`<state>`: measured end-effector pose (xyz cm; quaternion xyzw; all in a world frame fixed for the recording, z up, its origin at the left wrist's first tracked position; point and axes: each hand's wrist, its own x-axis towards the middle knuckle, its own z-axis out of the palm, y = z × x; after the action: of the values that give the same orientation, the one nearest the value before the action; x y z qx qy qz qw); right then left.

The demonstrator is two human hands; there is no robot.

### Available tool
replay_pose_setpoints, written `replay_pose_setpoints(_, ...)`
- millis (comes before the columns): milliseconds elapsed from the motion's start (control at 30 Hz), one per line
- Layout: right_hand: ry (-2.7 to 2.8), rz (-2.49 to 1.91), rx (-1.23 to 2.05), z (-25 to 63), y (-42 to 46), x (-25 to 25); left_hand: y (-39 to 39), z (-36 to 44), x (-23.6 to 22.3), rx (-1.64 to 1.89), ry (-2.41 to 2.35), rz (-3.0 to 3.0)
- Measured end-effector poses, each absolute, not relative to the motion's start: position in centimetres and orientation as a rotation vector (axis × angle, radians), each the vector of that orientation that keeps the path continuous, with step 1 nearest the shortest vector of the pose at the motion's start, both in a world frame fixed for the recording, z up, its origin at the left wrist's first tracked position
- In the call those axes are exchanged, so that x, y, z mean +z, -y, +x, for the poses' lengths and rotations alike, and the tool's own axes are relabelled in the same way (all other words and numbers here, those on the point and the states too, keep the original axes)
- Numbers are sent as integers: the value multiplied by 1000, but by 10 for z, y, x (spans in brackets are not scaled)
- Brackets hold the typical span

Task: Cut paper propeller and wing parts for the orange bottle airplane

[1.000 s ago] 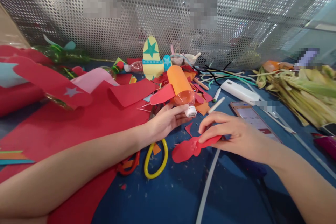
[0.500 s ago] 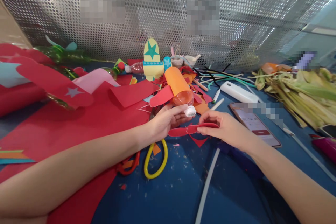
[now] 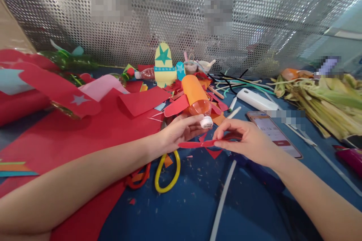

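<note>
My left hand [image 3: 183,131] holds a plastic bottle [image 3: 200,107] near its neck. Orange paper [image 3: 194,87] wraps the bottle, and a red paper wing [image 3: 177,106] sticks out on its left. Its white cap [image 3: 206,122] points toward me. Between the thumb and fingers of my right hand [image 3: 240,137] is a red paper propeller [image 3: 194,145], seen almost edge-on just below the cap. The two are apart. Part of the propeller is hidden behind my right fingers.
Scissors with a yellow handle [image 3: 167,171] lie below my left wrist. Red paper sheets [image 3: 93,135] spread over the left. A phone [image 3: 274,133], a glue stick [image 3: 223,199], a white device [image 3: 256,99] and dried husks [image 3: 316,99] are on the right. A yellow bottle plane [image 3: 164,70] stands behind.
My right hand has brought the red propeller up toward the bottle cap and tilted it from face-on to nearly edge-on. My left hand stays almost still with the bottle.
</note>
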<state>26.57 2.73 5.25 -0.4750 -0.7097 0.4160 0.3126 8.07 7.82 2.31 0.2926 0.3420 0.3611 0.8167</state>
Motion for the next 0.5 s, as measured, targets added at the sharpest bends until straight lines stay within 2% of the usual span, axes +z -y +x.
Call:
replay_pose_setpoints(200,1830,-1344,742,262,-30,44,-78,79,21,738,-677,676)
replay_pose_setpoints(500,1843,-1413,604,262,-27,45,-78,79,22,736,-687,693)
